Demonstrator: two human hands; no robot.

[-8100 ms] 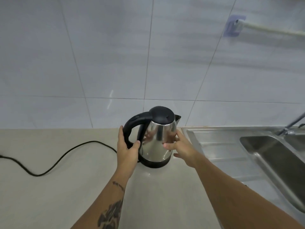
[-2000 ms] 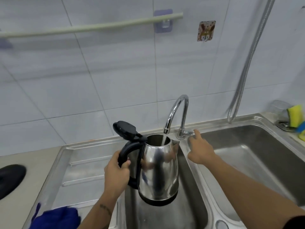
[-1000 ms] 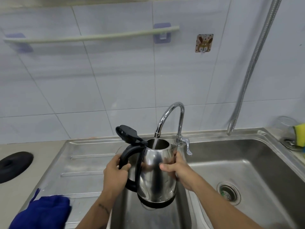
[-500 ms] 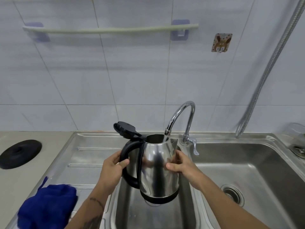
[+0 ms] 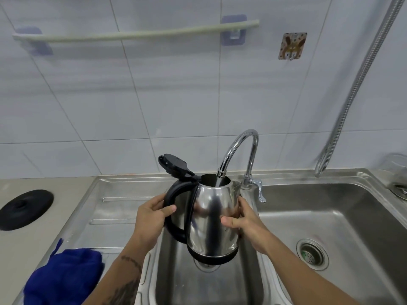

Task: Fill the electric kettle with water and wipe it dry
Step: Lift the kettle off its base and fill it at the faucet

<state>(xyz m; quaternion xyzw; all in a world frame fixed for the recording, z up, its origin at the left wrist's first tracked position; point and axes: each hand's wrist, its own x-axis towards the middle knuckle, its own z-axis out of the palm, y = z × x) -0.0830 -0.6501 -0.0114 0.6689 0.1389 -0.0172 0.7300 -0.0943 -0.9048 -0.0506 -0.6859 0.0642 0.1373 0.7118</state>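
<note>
A steel electric kettle (image 5: 211, 219) with a black handle hangs above the left sink basin (image 5: 211, 287), its black lid (image 5: 174, 165) flipped up. My left hand (image 5: 152, 216) grips the handle. My right hand (image 5: 244, 221) presses against the kettle's right side. The curved chrome tap (image 5: 240, 148) ends just over the kettle's mouth, and a thin stream of water runs into it. A crumpled blue cloth (image 5: 63, 276) lies on the drainboard at the lower left.
The black kettle base (image 5: 24, 208) sits on the beige counter at the left. The right sink basin (image 5: 330, 227) has a round drain (image 5: 311, 254). A metal hose (image 5: 352, 91) hangs down the tiled wall at the right; a towel rail (image 5: 132, 35) is above.
My right hand left the tap lever and came onto the kettle's side. The kettle has stayed under the spout while my view shifted slightly.
</note>
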